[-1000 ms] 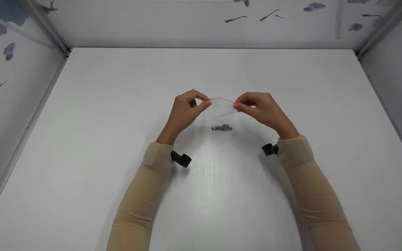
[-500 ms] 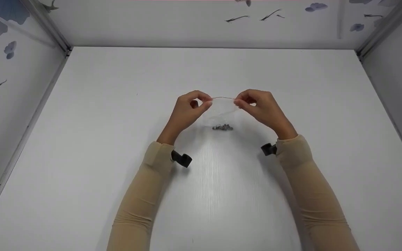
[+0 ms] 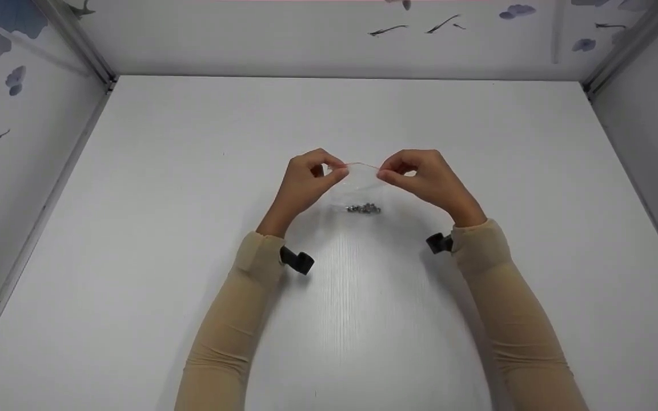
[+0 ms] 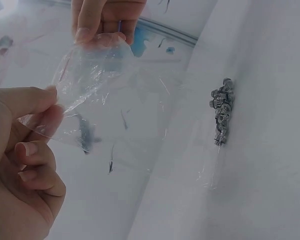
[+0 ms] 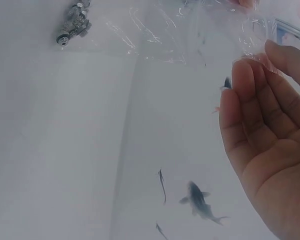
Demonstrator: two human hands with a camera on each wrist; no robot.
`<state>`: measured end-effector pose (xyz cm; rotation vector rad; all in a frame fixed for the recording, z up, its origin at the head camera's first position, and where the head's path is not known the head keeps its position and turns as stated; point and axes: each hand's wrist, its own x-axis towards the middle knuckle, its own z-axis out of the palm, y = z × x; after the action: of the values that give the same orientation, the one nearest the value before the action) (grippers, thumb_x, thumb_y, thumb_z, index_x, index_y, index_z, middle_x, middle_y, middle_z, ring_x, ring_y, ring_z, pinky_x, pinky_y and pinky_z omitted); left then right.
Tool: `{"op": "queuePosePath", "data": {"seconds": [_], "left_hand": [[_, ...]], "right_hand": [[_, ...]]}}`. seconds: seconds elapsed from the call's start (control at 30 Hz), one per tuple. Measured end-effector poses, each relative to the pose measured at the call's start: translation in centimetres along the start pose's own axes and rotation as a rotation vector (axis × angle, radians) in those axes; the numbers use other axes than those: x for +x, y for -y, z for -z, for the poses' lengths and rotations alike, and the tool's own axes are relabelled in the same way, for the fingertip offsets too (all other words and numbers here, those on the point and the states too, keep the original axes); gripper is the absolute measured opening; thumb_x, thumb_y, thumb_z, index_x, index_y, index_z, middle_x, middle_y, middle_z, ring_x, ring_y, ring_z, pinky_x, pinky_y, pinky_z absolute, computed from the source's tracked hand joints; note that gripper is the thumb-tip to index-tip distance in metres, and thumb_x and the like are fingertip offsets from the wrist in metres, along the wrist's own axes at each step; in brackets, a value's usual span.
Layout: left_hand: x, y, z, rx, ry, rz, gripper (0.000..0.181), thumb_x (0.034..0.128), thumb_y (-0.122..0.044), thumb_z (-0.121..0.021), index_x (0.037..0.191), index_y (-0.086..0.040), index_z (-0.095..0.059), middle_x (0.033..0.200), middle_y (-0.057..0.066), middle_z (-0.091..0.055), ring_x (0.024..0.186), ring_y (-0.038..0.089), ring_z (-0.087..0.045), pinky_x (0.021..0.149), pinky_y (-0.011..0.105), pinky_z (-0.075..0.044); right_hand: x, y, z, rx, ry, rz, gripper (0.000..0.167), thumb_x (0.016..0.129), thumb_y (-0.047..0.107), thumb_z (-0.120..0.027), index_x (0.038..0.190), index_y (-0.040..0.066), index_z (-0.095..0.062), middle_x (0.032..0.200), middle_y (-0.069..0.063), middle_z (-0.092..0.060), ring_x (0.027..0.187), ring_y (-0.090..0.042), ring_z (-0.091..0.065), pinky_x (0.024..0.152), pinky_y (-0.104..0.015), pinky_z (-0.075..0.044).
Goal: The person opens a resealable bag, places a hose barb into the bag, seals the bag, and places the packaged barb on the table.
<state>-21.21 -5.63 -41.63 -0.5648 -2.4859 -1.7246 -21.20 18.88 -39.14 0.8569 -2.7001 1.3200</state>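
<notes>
A clear plastic zip bag [image 3: 357,185] with a thin red line along its top edge hangs between both hands in the head view. My left hand [image 3: 306,181] pinches the left end of that edge between thumb and forefinger. At the other end, my right hand [image 3: 427,178] pinches the edge the same way. Small silvery metal pieces [image 3: 364,209] lie bunched at the bottom of the bag; their exact kind is hard to tell. In the left wrist view the clear film [image 4: 140,90] looks wrinkled near the fingers.
The white table [image 3: 340,319] spreads around the hands. Pale panels printed with fish and blue-violet shapes, such as the back panel [image 3: 306,40], stand along its sides and back. A black camera mount [image 3: 297,261] sticks out from each wrist.
The bag's top edge was pulled nearly straight half a second ago and now bends slightly. My right hand has shifted a little left and toward me. Both hands keep their pinch.
</notes>
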Motion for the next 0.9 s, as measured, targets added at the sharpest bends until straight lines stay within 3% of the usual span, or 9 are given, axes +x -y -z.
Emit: {"op": "queuePosePath", "data": {"seconds": [0.43, 0.63, 0.9], "left_hand": [[0.12, -0.09, -0.3, 0.015, -0.008, -0.029, 0.01, 0.0885, -0.019, -0.07, 0.091, -0.011, -0.075, 0.087, 0.003, -0.067, 0.058, 0.013, -0.039, 0.057, 0.023, -0.034], [0.09, -0.34, -0.32, 0.004, 0.026, 0.004, 0.012, 0.0914, -0.018, -0.066, 0.095, -0.008, -0.071, 0.092, 0.004, -0.065, 0.057, 0.011, -0.037, 0.057, 0.023, -0.034], [0.13, -0.49, -0.65, -0.002, 0.047, -0.008, 0.015, 0.0907, -0.022, -0.068, 0.096, -0.008, -0.071, 0.094, 0.004, -0.067, 0.057, 0.011, -0.036, 0.057, 0.023, -0.034]], "right_hand": [[0.2, 0.02, -0.27, -0.018, -0.019, 0.06, 0.019, 0.088, 0.025, -0.07, 0.091, 0.007, -0.075, 0.082, -0.004, -0.071, 0.074, -0.011, -0.06, 0.076, -0.021, -0.048], [0.27, 0.21, -0.28, -0.014, -0.009, 0.013, 0.02, 0.09, 0.025, -0.068, 0.093, 0.005, -0.073, 0.083, -0.005, -0.069, 0.075, -0.012, -0.059, 0.076, -0.021, -0.048], [0.42, 0.62, -0.43, 0.004, 0.027, -0.035, 0.022, 0.093, 0.026, -0.064, 0.098, 0.005, -0.072, 0.089, -0.007, -0.068, 0.078, -0.013, -0.058, 0.076, -0.02, -0.047]]}}
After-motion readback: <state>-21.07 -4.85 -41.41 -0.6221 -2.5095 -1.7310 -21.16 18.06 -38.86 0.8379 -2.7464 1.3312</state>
